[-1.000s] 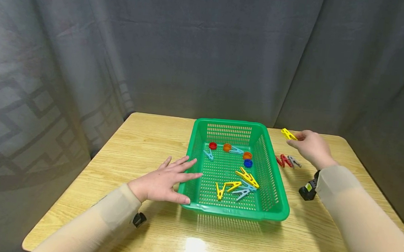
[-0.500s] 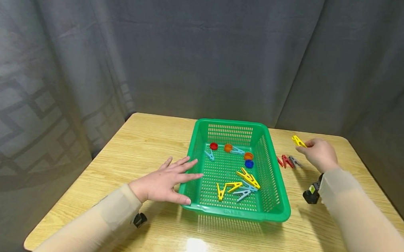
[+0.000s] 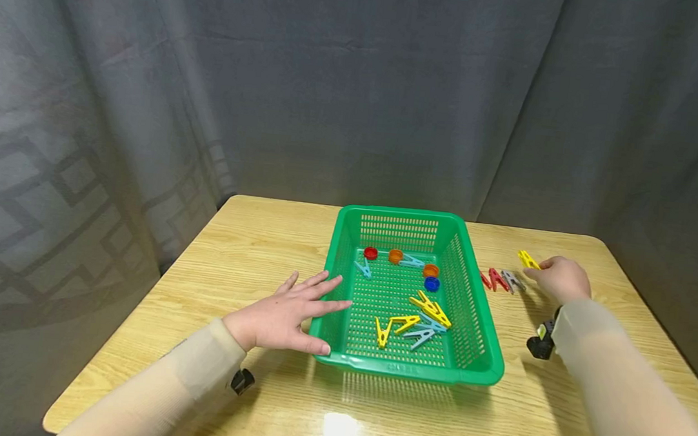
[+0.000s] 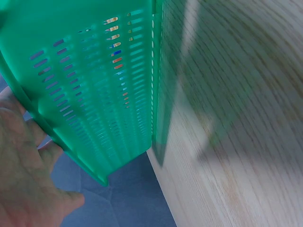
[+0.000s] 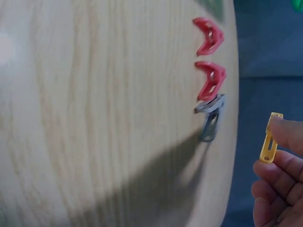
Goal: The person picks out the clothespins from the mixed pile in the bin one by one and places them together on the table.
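Observation:
My right hand [image 3: 562, 279] pinches a yellow clothespin [image 3: 529, 259] between thumb and fingers, held over the table's right side. Just left of it on the table lie a grey clothespin [image 3: 513, 281] and two red clothespins [image 3: 496, 279], also seen in the right wrist view. My left hand [image 3: 287, 315], fingers spread, rests on the left rim of a green basket [image 3: 416, 371]. Inside the basket are several yellow clothespins [image 3: 382, 333] and several light blue clothespins [image 3: 419, 336]. A red cap [image 3: 371, 253], two orange caps [image 3: 395, 256] and a blue cap [image 3: 432, 283] lie toward its far end.
The wooden table [image 3: 227, 256] carries the basket in its middle. A grey curtain [image 3: 358, 108] hangs behind and along both sides of the table. The basket's perforated side wall [image 4: 94, 85] fills much of the left wrist view.
My right hand has moved right and then lower toward the table, away from the basket, with the yellow clothespin still pinched. The left hand stays on the rim.

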Motion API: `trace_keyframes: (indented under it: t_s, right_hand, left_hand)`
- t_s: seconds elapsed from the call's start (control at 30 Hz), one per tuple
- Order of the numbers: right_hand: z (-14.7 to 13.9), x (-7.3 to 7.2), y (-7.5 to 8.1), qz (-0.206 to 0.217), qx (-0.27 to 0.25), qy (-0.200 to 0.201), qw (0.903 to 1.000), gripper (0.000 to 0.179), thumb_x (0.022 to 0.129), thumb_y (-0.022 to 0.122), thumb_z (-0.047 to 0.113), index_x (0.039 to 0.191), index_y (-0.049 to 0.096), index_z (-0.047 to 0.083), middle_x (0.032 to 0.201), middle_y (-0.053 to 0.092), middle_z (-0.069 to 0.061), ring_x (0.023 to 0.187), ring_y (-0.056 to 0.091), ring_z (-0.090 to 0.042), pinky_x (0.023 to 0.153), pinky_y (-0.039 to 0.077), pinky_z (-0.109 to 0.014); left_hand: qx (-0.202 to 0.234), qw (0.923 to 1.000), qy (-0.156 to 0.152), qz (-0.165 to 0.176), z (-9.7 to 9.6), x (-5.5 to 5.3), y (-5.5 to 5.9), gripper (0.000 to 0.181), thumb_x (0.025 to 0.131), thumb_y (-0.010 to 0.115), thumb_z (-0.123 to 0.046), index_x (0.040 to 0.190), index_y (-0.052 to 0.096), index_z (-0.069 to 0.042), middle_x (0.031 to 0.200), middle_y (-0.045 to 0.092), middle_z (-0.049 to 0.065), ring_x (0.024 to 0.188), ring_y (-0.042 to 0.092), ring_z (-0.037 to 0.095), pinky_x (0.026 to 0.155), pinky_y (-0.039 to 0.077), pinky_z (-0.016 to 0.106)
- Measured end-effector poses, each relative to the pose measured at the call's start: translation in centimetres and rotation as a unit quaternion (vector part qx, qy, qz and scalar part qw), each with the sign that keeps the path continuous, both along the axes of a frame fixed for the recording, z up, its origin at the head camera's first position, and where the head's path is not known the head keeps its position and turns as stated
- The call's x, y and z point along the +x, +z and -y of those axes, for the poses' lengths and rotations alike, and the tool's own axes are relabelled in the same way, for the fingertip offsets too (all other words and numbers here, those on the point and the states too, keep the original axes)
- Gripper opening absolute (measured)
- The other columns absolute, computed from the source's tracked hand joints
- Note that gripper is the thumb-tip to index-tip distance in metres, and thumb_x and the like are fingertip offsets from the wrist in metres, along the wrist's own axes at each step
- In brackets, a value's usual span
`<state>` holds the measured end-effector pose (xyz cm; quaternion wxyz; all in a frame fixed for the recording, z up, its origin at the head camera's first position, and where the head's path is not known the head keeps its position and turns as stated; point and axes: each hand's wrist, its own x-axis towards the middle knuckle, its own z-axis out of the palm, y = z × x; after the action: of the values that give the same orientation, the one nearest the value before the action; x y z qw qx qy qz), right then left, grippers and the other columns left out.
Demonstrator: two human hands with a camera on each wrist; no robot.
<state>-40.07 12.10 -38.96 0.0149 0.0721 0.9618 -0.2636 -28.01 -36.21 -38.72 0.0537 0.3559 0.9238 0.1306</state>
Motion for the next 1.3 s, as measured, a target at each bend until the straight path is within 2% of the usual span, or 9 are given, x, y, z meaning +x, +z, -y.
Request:
trace_keyframes:
  t_s: [0.13, 0.4, 0.67, 0.87, 1.13, 1.3]
  right_hand:
    - [-0.6, -0.1, -0.8, 0.007, 0.01, -0.009, 0.9999, 0.057, 0.092, 0.059, 0.036, 0.121, 0.051, -0.013, 0.119, 0.051, -0.032, 0.101, 0.051, -0.045, 0.082, 0.043, -0.055]
    - [-1.1, -0.3, -2.0, 0.047, -0.007, -0.045, 0.9979, 0.053, 0.092, 0.061, 0.034, 0.119, 0.053, -0.012, 0.112, 0.054, -0.029, 0.092, 0.051, -0.039, 0.073, 0.045, -0.047]
    - [-1.4, -0.8, -2.9, 0.087, -0.018, -0.068, 0.9937, 0.056, 0.093, 0.061, 0.036, 0.123, 0.051, -0.01, 0.114, 0.053, -0.028, 0.092, 0.05, -0.038, 0.072, 0.045, -0.045]
    - [-1.8, -1.0, -3.5, 0.087, -0.001, -0.053, 0.9948, 0.059, 0.09, 0.064, 0.041, 0.117, 0.055, -0.011, 0.113, 0.055, -0.029, 0.094, 0.052, -0.041, 0.076, 0.045, -0.05]
    - [-1.9, -1.3, -3.9, 0.09, -0.002, -0.051, 0.9946, 0.061, 0.089, 0.064, 0.043, 0.116, 0.054, -0.011, 0.112, 0.056, -0.029, 0.095, 0.053, -0.041, 0.078, 0.046, -0.051]
    - [-1.7, -1.5, -3.8, 0.095, 0.005, -0.051, 0.9941, 0.063, 0.09, 0.063, 0.043, 0.118, 0.052, -0.012, 0.113, 0.055, -0.03, 0.096, 0.053, -0.042, 0.079, 0.046, -0.053]
  left_hand:
    - [0.0, 1.0, -0.002, 0.0, 0.0, 0.1, 0.1, 0.076, 0.085, 0.06, -0.062, 0.15, 0.033, -0.035, 0.161, 0.004, -0.007, 0.147, -0.002, 0.019, 0.11, 0.001, 0.064]
    - [0.004, 1.0, -0.001, 0.002, -0.1, 0.1, 0.1, 0.075, 0.085, 0.061, -0.061, 0.15, 0.033, -0.035, 0.161, 0.003, -0.008, 0.147, -0.002, 0.019, 0.11, 0.0, 0.064]
    - [-0.003, 1.0, -0.004, -0.005, 0.0, 0.0, 0.0, 0.077, 0.084, 0.056, -0.067, 0.151, 0.031, -0.036, 0.161, 0.002, -0.008, 0.147, -0.003, 0.019, 0.11, 0.001, 0.064]
    - [-0.004, 1.0, -0.004, -0.005, 0.0, 0.0, 0.0, 0.078, 0.084, 0.052, -0.071, 0.151, 0.03, -0.036, 0.161, 0.002, -0.008, 0.147, -0.003, 0.019, 0.11, 0.002, 0.064]
    - [0.0, 1.0, -0.001, 0.0, 0.0, 0.0, 0.0, 0.076, 0.085, 0.062, -0.059, 0.15, 0.032, -0.035, 0.161, 0.002, -0.008, 0.147, -0.002, 0.02, 0.109, 0.001, 0.065]
    - [0.0, 1.0, 0.0, -0.002, 0.0, 0.0, -0.1, 0.076, 0.085, 0.063, -0.058, 0.15, 0.032, -0.035, 0.161, 0.002, -0.008, 0.148, -0.001, 0.02, 0.109, 0.0, 0.064]
